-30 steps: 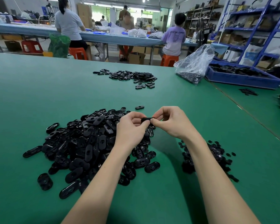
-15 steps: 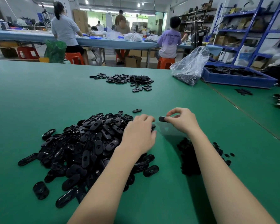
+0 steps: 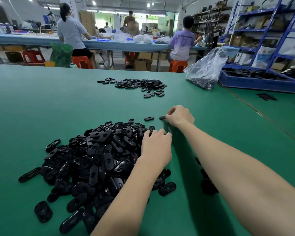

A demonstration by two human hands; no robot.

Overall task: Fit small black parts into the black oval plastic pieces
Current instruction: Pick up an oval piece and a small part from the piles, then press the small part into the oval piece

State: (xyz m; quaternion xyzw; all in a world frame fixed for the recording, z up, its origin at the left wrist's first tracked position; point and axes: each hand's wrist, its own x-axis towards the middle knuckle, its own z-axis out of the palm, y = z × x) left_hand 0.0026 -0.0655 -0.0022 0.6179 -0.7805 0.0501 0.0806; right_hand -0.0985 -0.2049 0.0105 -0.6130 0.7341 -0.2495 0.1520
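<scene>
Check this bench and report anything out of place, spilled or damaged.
Nothing looks damaged or spilled. One oval piece lies alone on the green table, apart from the big pile, beside the piece the right hand pinches. The left hand rests on the pile.

- No text, label, brand, number or sign can be read anywhere.
- The purple short-sleeved shirt [image 3: 182,43] on the seated person, far beyond the hands, bears dark print across the back, too blurred to make out.
</scene>
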